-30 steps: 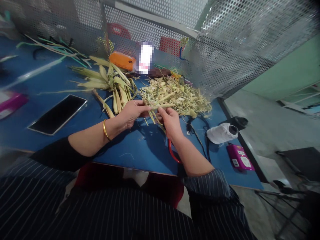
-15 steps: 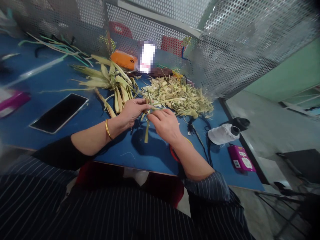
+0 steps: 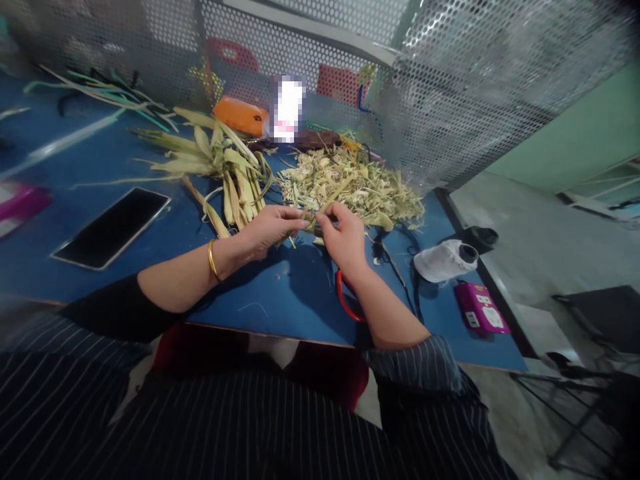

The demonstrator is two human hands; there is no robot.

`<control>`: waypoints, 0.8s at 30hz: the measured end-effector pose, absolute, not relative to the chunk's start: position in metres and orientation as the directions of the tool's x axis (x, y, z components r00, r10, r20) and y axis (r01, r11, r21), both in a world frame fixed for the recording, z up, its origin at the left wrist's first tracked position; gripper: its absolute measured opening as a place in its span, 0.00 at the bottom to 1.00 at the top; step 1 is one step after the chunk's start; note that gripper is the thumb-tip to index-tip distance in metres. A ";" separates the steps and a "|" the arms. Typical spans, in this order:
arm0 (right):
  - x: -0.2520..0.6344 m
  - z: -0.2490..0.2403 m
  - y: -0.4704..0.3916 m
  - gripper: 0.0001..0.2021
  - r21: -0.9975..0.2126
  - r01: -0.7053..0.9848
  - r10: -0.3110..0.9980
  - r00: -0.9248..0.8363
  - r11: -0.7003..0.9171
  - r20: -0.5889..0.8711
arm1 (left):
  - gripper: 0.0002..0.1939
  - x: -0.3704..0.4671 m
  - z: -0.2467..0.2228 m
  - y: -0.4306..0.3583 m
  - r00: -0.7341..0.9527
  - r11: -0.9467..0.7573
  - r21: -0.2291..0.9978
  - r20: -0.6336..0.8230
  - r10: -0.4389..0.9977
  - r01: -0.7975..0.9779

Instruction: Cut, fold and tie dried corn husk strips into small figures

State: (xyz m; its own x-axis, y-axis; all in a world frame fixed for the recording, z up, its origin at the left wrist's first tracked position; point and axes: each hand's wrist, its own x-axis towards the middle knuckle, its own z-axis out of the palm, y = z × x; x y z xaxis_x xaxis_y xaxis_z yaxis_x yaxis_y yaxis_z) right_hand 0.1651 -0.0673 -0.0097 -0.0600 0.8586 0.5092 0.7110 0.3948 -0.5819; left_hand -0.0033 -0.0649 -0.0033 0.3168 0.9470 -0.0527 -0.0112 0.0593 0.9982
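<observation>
Near the middle of the blue table, my left hand [image 3: 276, 228] pinches a pale green strip of corn husk [image 3: 311, 222] between thumb and fingers. My right hand [image 3: 346, 239] is closed on the same strip from the other side, fingertips almost meeting the left ones. Fingers cover much of the piece, so its full shape is hidden. Behind my left hand lies a bundle of dried corn husks [image 3: 240, 190]. A heap of shredded husk scraps [image 3: 355, 183] spreads just beyond my right hand. Under my right wrist shows a red curved handle [image 3: 345, 300], partly covered.
A black phone [image 3: 113, 228] rests at left. To the right stand a white thread cone [image 3: 445, 260] and a purple packet [image 3: 481, 308]. An orange packet [image 3: 241, 116] and a perforated metal screen [image 3: 300, 40] are at the back. Green straps [image 3: 115, 100] lie far left.
My right hand has turned and risen, its fingertips now pinching close to the left ones. The strip's end that hung down between the hands no longer shows there. The view has shifted slightly.
</observation>
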 end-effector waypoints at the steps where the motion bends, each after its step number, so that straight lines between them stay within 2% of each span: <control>1: 0.165 -0.010 -0.067 0.12 -0.588 0.707 0.861 -0.059 0.394 0.506 | 0.08 -0.003 -0.004 -0.066 0.320 0.056 0.998 -0.053 0.946 0.001; 5: 0.162 -0.009 -0.071 0.09 -0.517 0.744 0.828 -0.085 0.423 0.554 | 0.08 0.000 -0.007 -0.066 0.251 0.032 0.999 -0.030 0.967 -0.001; 7: 0.162 -0.006 -0.074 0.07 -0.397 0.800 0.754 -0.101 0.450 0.650 | 0.09 -0.001 -0.007 -0.064 0.216 0.067 0.997 -0.057 0.975 -0.037; 10: 0.166 -0.001 -0.078 0.08 -0.136 0.870 0.617 -0.218 0.474 0.757 | 0.09 -0.004 -0.005 -0.059 0.169 0.116 0.985 -0.094 0.981 -0.126; 13: 0.170 0.003 -0.080 0.08 0.097 0.865 0.578 -0.408 0.492 0.707 | 0.08 -0.007 -0.003 -0.055 0.139 0.158 0.969 -0.133 0.981 -0.190; 16: 0.169 0.003 -0.081 0.11 0.215 0.849 0.596 -0.498 0.482 0.629 | 0.08 -0.007 -0.002 -0.053 0.154 0.208 0.946 -0.174 0.973 -0.250; 18: 0.166 0.001 -0.082 0.13 0.236 0.844 0.610 -0.516 0.481 0.601 | 0.10 -0.006 -0.002 -0.053 0.159 0.245 0.925 -0.206 0.966 -0.290; 20: 0.160 -0.002 -0.085 0.14 0.201 0.849 0.630 -0.503 0.488 0.592 | 0.11 -0.005 -0.002 -0.055 0.149 0.256 0.916 -0.219 0.964 -0.310; 22: 0.153 -0.006 -0.089 0.14 0.085 0.857 0.666 -0.453 0.508 0.592 | 0.13 -0.004 -0.003 -0.057 0.128 0.236 0.929 -0.207 0.970 -0.286; 24: 0.147 -0.011 -0.092 0.12 -0.120 0.838 0.722 -0.376 0.533 0.581 | 0.14 -0.004 -0.005 -0.058 0.103 0.217 0.946 -0.197 0.975 -0.240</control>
State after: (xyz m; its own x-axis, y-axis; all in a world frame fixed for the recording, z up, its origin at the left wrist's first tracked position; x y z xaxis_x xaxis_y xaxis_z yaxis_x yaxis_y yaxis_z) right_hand 0.1468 -0.0917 -0.0105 -0.3758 0.7221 0.5809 0.8379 0.5325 -0.1200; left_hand -0.0044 -0.0576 -0.0045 0.1026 0.9749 -0.1974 -0.2396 0.2168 0.9463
